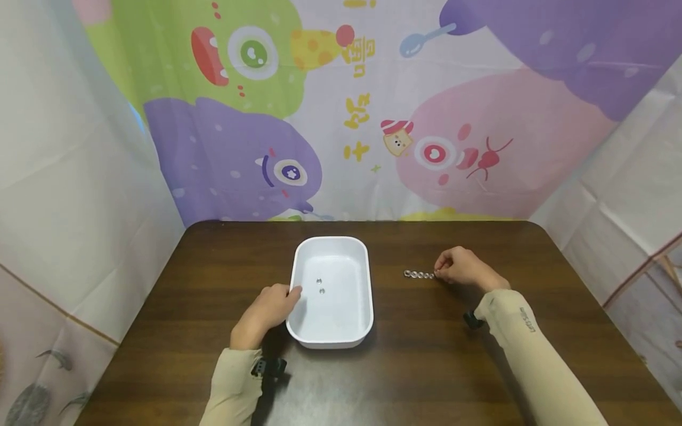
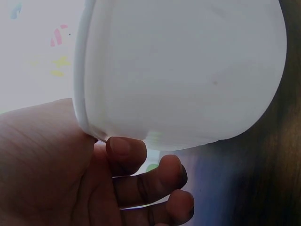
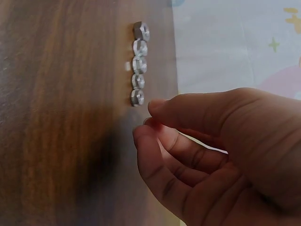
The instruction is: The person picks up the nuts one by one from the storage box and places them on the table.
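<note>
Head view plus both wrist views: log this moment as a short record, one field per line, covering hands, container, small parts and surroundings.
Left hand: grips the white tray, thumb over its left rim
Right hand: by the right end of the row of nuts; thumb and forefinger tips apart, no nut visible between them
Container: white tray standing on the table; two small metal pieces inside, probably nuts
Row: five metal nuts in a line, right of the tray
Surface: dark brown, wood-grained
Backdrop: cloth printed with cartoon creatures
</note>
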The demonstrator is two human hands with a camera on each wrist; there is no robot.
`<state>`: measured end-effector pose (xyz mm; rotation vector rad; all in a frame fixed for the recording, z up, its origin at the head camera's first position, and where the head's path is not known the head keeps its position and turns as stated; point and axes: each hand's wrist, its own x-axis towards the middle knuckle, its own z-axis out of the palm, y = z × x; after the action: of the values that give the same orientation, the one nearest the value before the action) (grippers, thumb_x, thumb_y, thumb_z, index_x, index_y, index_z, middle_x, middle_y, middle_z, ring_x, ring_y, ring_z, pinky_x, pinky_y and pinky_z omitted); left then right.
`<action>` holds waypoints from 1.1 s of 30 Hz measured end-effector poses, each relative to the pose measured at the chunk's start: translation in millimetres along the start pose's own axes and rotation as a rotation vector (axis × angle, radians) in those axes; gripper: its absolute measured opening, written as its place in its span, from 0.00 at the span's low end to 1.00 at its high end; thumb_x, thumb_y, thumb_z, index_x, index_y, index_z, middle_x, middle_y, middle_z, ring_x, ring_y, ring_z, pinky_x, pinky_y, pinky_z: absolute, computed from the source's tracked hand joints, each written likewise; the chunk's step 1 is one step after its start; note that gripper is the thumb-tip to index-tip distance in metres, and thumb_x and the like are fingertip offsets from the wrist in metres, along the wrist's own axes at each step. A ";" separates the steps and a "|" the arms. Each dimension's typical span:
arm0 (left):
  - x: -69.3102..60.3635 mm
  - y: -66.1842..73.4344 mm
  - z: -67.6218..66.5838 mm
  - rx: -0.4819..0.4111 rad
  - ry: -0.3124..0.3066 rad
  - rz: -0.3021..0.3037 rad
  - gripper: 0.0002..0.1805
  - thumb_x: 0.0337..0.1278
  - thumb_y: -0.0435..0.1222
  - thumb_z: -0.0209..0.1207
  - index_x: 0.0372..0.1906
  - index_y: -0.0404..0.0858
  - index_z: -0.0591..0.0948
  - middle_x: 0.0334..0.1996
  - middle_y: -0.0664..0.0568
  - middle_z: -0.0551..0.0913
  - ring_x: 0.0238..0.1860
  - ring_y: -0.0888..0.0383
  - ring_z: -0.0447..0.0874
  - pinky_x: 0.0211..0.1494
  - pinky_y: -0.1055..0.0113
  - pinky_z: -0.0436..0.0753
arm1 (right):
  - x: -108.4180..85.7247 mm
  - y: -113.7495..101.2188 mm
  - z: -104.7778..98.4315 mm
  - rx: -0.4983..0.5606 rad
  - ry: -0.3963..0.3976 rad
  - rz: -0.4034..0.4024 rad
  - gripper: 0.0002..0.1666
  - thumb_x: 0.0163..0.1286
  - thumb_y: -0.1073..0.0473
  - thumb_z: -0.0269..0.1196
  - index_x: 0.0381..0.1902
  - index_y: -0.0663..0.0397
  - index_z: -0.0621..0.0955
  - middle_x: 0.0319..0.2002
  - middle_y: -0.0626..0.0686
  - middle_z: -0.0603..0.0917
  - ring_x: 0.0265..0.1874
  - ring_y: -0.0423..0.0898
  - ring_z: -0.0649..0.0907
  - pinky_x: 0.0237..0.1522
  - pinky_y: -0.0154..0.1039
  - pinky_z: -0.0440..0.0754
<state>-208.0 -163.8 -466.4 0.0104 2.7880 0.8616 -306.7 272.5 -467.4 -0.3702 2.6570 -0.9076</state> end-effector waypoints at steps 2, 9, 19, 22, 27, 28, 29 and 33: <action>0.2 0.2 -0.3 0.000 0.002 0.003 0.23 0.78 0.48 0.46 0.36 0.35 0.83 0.25 0.48 0.77 0.33 0.53 0.76 0.40 0.60 0.75 | -1.0 1.2 0.8 0.002 -0.009 0.006 0.05 0.70 0.66 0.65 0.40 0.65 0.84 0.31 0.54 0.84 0.28 0.43 0.81 0.33 0.38 0.83; -0.4 -0.2 -1.0 -0.010 -0.006 -0.001 0.24 0.78 0.48 0.46 0.38 0.34 0.83 0.25 0.48 0.77 0.33 0.54 0.76 0.39 0.60 0.75 | -0.8 4.4 4.9 -0.004 -0.013 0.011 0.04 0.68 0.67 0.66 0.38 0.65 0.84 0.28 0.53 0.83 0.25 0.43 0.82 0.31 0.38 0.81; -0.4 -1.5 -0.3 -0.008 -0.006 0.003 0.24 0.77 0.48 0.45 0.39 0.34 0.84 0.28 0.48 0.79 0.34 0.54 0.76 0.40 0.60 0.75 | 1.8 6.6 8.7 -0.029 0.000 0.015 0.03 0.68 0.68 0.65 0.37 0.64 0.84 0.28 0.53 0.84 0.24 0.43 0.81 0.32 0.39 0.81; -0.6 -0.9 -0.6 -0.009 -0.009 0.002 0.24 0.77 0.48 0.45 0.38 0.35 0.83 0.27 0.48 0.78 0.33 0.54 0.76 0.40 0.60 0.75 | 1.8 7.1 9.7 -0.021 0.004 0.026 0.04 0.68 0.67 0.64 0.38 0.64 0.84 0.29 0.53 0.84 0.25 0.43 0.81 0.32 0.39 0.81; -1.4 0.6 -1.6 -0.006 -0.013 -0.001 0.24 0.78 0.48 0.45 0.37 0.35 0.83 0.26 0.48 0.77 0.33 0.54 0.75 0.40 0.61 0.74 | 0.6 7.2 10.4 -0.009 0.005 0.044 0.05 0.68 0.67 0.64 0.39 0.64 0.85 0.30 0.53 0.85 0.27 0.43 0.81 0.33 0.38 0.80; -1.5 0.6 -1.7 -0.005 -0.012 -0.001 0.24 0.78 0.48 0.45 0.37 0.35 0.83 0.26 0.48 0.77 0.33 0.54 0.75 0.40 0.60 0.74 | 0.5 7.2 10.5 -0.008 0.006 0.047 0.05 0.68 0.67 0.64 0.40 0.64 0.85 0.30 0.53 0.85 0.27 0.43 0.81 0.33 0.38 0.80; -1.5 0.9 -1.8 -0.006 -0.012 -0.003 0.24 0.78 0.48 0.45 0.37 0.35 0.83 0.26 0.48 0.77 0.33 0.54 0.75 0.40 0.60 0.75 | 0.2 7.2 10.3 -0.008 0.004 0.048 0.06 0.68 0.67 0.64 0.40 0.64 0.85 0.30 0.53 0.85 0.27 0.43 0.80 0.33 0.38 0.80; -2.0 1.8 -2.1 -0.008 -0.011 -0.003 0.24 0.78 0.48 0.45 0.38 0.35 0.83 0.27 0.48 0.78 0.34 0.54 0.76 0.40 0.60 0.75 | -0.8 6.4 9.1 -0.009 -0.005 0.045 0.08 0.67 0.68 0.63 0.43 0.65 0.85 0.30 0.53 0.84 0.27 0.43 0.78 0.32 0.38 0.77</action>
<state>-206.6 -163.7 -463.2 0.0095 2.7734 0.8689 -303.5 272.7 -478.0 -0.3132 2.6548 -0.8810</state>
